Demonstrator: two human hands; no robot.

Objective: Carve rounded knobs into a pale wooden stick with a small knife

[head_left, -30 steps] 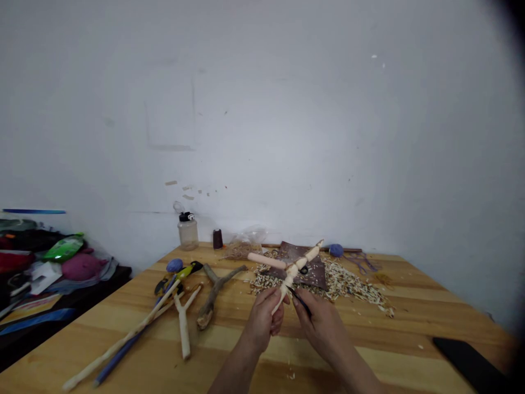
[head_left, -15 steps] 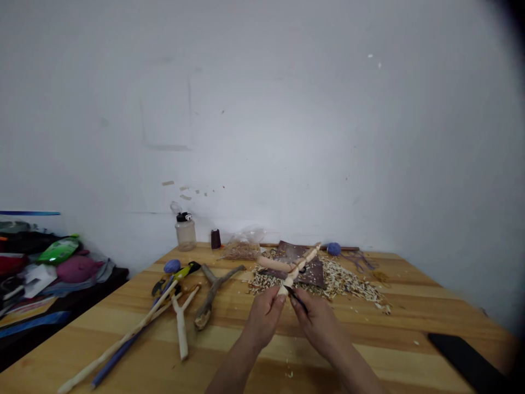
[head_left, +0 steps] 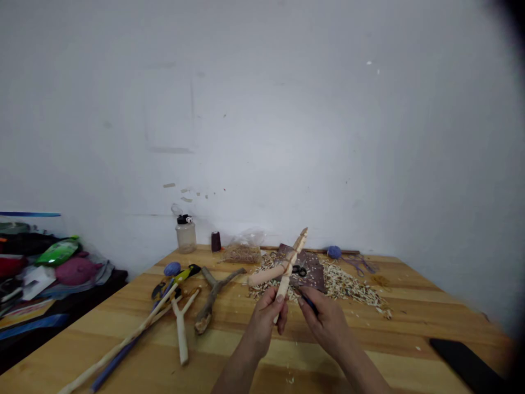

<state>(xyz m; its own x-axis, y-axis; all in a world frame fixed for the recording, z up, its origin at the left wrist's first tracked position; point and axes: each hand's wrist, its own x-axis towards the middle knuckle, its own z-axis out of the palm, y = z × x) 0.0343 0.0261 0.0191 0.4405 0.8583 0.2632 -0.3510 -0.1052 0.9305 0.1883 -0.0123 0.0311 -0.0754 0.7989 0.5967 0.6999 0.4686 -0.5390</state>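
Note:
My left hand [head_left: 262, 320] is closed around the lower end of a pale, peeled forked branch [head_left: 284, 287], which is tilted up and away over the table. One thick arm of the fork points left; the longer one rises to a rough tip. My right hand [head_left: 327, 320] grips a knife [head_left: 309, 304] with a dark handle, just right of the branch and apart from it. Its blade is thin and hard to make out. Beyond both hands, wood shavings [head_left: 353, 285] surround a dark brown sheet [head_left: 315, 278], on which scissors [head_left: 302, 271] lie.
On the left lie a peeled Y-shaped stick [head_left: 181, 334], a bark-covered forked branch [head_left: 208, 303] and long sticks [head_left: 118, 346]. A bottle [head_left: 186, 238], a thread spool [head_left: 215, 242] and a plastic bag [head_left: 243, 250] stand near the wall. A black flat object [head_left: 463, 358] lies at right.
The branch has swung more upright and its tip has moved left. The knife has drawn away from the branch to the right, leaving a gap between my hands.

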